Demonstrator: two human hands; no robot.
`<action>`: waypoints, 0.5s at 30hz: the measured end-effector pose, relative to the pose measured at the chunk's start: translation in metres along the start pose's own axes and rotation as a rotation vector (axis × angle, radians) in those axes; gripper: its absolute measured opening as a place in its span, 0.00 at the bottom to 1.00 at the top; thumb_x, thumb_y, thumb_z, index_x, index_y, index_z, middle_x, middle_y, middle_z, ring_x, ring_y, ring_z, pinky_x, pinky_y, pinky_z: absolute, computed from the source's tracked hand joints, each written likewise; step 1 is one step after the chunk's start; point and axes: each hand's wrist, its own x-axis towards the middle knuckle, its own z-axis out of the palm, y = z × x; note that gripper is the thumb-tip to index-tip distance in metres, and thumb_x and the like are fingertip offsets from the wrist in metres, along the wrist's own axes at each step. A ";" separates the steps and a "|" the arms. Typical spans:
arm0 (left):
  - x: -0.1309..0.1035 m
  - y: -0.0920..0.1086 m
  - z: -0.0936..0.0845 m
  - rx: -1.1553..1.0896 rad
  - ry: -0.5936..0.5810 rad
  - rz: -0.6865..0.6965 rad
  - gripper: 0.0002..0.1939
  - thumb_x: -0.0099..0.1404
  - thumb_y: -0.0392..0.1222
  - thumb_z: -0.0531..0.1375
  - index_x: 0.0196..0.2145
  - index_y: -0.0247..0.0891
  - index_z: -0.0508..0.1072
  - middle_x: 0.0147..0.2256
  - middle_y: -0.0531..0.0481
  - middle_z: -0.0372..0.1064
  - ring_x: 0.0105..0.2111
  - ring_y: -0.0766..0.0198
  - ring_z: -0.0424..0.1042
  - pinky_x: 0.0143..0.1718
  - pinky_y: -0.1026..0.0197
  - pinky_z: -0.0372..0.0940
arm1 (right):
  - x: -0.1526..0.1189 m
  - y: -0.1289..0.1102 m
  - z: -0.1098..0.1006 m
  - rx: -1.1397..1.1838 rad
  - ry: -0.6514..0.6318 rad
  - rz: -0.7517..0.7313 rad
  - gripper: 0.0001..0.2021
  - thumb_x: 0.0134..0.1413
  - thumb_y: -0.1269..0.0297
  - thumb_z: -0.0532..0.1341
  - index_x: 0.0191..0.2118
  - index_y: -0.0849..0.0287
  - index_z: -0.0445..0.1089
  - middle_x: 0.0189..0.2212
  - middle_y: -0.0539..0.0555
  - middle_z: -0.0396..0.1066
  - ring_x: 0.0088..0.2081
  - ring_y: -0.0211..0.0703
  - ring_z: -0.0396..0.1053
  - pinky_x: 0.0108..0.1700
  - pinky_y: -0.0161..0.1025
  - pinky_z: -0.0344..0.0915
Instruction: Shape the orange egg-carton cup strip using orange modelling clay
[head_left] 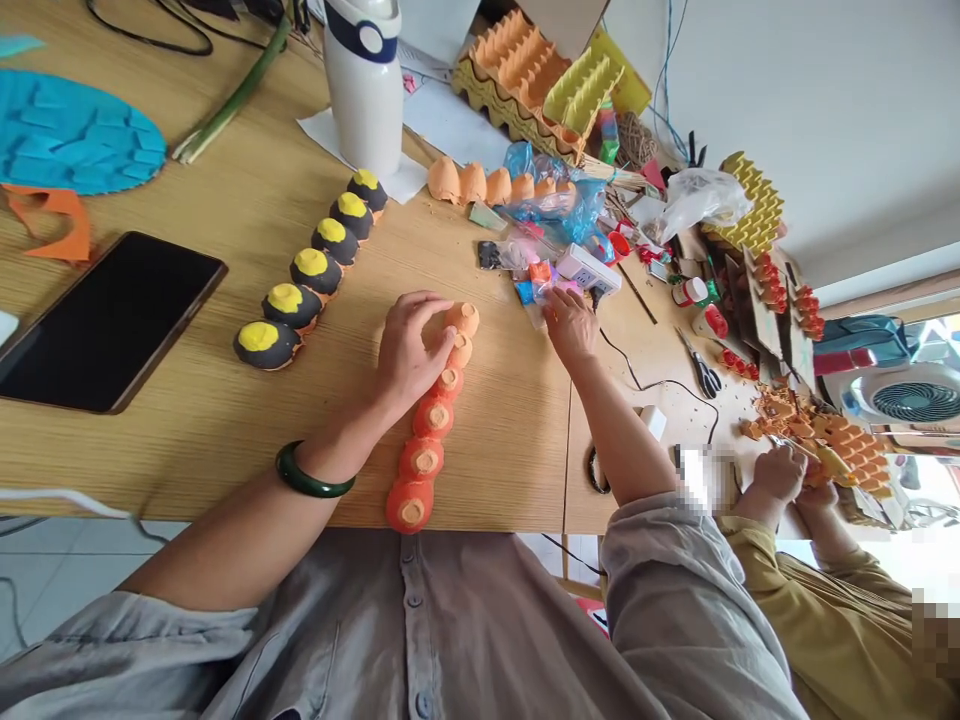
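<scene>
My left hand [416, 345] is closed around the far end of an egg-carton strip [435, 415], its thumb on the near side. Several of the strip's cups are coated orange-red, with bare round tops; the far cups are pale orange. Farther right, my right hand [571, 325] reaches into a pile of small plastic packets [538, 280] with coloured contents. Its bent fingers press on a packet there, and the fingertips are partly hidden. Left of my left hand lies a second carton strip [313, 265], with dark cups topped in yellow.
A white bottle [365, 90], a black phone [112, 320] and a blue disc [75, 130] are on the left. Egg trays [517, 70] are stacked at the back. Scissors [701, 365] and a white power strip [589, 268] lie right. A co-worker's hands [780, 475] handle orange tray pieces.
</scene>
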 end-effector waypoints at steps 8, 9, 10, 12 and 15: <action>-0.002 0.001 0.000 -0.007 -0.044 0.001 0.14 0.76 0.38 0.67 0.57 0.44 0.84 0.60 0.43 0.83 0.64 0.47 0.81 0.75 0.41 0.76 | 0.004 -0.001 0.016 -0.055 0.107 -0.042 0.22 0.83 0.71 0.57 0.67 0.59 0.85 0.69 0.67 0.85 0.71 0.65 0.80 0.71 0.61 0.78; -0.001 0.000 -0.001 -0.012 -0.042 -0.004 0.14 0.77 0.38 0.67 0.58 0.44 0.84 0.60 0.43 0.83 0.64 0.47 0.81 0.74 0.41 0.76 | 0.007 0.000 0.018 -0.053 0.135 -0.031 0.21 0.83 0.71 0.56 0.62 0.58 0.87 0.67 0.67 0.87 0.69 0.65 0.81 0.70 0.60 0.79; 0.000 -0.002 -0.002 -0.019 -0.040 -0.011 0.14 0.78 0.39 0.66 0.59 0.44 0.83 0.60 0.42 0.83 0.65 0.47 0.81 0.74 0.41 0.76 | 0.011 0.003 0.020 -0.051 0.170 -0.012 0.20 0.83 0.71 0.56 0.59 0.59 0.87 0.64 0.67 0.88 0.67 0.65 0.82 0.68 0.59 0.79; 0.001 -0.004 -0.004 -0.045 -0.038 -0.019 0.14 0.80 0.39 0.65 0.59 0.45 0.83 0.61 0.42 0.83 0.66 0.46 0.81 0.73 0.40 0.77 | 0.022 0.010 0.021 -0.036 0.257 0.043 0.17 0.82 0.72 0.56 0.55 0.61 0.86 0.60 0.69 0.88 0.64 0.65 0.84 0.66 0.59 0.80; 0.002 -0.004 -0.009 -0.075 -0.035 -0.011 0.13 0.80 0.38 0.66 0.58 0.48 0.83 0.62 0.43 0.83 0.66 0.44 0.82 0.71 0.36 0.79 | 0.043 0.023 0.017 0.146 0.465 0.145 0.18 0.82 0.71 0.53 0.50 0.61 0.82 0.50 0.66 0.87 0.55 0.60 0.88 0.60 0.59 0.83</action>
